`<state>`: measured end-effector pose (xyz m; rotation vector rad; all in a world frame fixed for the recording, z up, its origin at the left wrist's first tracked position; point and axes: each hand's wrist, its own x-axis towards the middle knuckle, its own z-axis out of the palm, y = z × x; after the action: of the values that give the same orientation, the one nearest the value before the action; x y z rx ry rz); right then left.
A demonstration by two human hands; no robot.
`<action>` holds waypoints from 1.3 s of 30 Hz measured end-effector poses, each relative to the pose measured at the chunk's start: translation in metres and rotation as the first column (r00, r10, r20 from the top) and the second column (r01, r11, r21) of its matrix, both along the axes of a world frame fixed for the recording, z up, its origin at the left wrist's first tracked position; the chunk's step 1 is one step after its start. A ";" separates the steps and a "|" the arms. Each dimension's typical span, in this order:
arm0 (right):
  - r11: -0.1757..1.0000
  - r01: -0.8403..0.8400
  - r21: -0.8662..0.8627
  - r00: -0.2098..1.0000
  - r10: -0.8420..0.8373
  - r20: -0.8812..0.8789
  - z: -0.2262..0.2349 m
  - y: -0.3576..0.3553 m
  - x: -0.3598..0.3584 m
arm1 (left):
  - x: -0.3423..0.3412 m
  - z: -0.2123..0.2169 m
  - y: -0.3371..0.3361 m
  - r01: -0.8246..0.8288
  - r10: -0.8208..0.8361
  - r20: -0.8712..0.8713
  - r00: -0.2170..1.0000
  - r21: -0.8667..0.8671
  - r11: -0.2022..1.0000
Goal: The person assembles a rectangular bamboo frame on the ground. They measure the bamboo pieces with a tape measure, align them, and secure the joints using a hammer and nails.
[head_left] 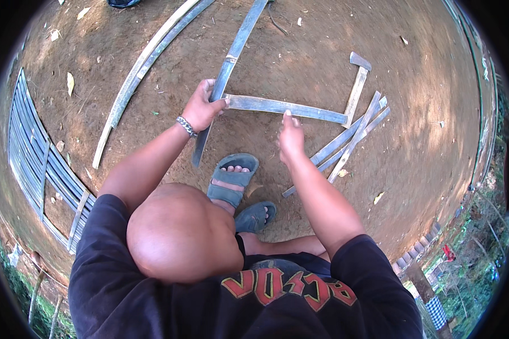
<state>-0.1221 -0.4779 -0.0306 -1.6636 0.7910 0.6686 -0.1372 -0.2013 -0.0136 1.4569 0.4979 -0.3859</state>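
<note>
My left hand (202,107) is closed around a long, dark bamboo strip (232,59) that slants up and away from me. A shorter bamboo strip (266,105) meets it at my thumb and runs off to the right. My right hand (291,140) is closed, one fingertip touching the near edge of this shorter strip; whatever its curled fingers hold, if anything, is hidden. The strip's far end lies by the wooden handle of a hatchet (356,85) on the ground.
Several cut bamboo pieces (359,130) lie crossed at the right. Two long bamboo strips (131,82) curve across the dirt at the left. Beyond them sits a slatted bamboo panel (45,164). My sandalled feet (232,179) are just below my hands.
</note>
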 end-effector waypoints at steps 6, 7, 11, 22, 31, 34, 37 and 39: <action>0.596 -0.496 -0.632 0.716 0.692 0.090 0.059 -0.030 0.019 | -0.003 -0.006 0.022 -0.067 0.070 0.026 0.997 -0.108 0.992; 0.531 -0.504 -0.681 0.668 0.739 0.083 0.057 -0.037 0.025 | -0.001 -0.007 0.022 -0.054 0.057 0.023 0.998 -0.111 0.992; 0.331 -0.530 -0.781 0.499 0.866 0.028 0.054 -0.047 0.045 | 0.001 -0.012 0.022 -0.038 0.040 0.010 0.999 -0.137 0.990; 0.220 -0.565 -0.795 0.353 0.936 0.008 0.040 -0.046 0.070 | 0.001 -0.014 0.022 -0.082 0.083 0.017 0.996 -0.043 0.996; 0.353 -0.514 -0.782 0.510 0.858 0.052 0.038 -0.058 0.064 | 0.024 0.014 0.023 -0.033 -0.035 0.103 0.994 0.596 0.802; 0.375 -0.492 -0.786 0.545 0.836 0.058 0.039 -0.063 0.073 | 0.004 0.010 0.027 0.035 -0.157 0.121 0.980 0.677 0.735; 0.392 -0.433 -0.812 0.562 0.821 0.097 0.034 -0.076 0.080 | -0.025 0.000 0.033 0.118 -0.282 0.097 0.954 0.746 0.656; 0.389 -0.416 -0.822 0.595 0.800 0.077 0.032 -0.079 0.083 | -0.043 0.000 0.039 0.150 -0.318 0.077 0.945 0.760 0.632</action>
<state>-0.0388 -0.5566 0.0011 -2.8433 -0.0607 0.3925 -0.1802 -0.1623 -0.0138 2.3713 0.2947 -0.2283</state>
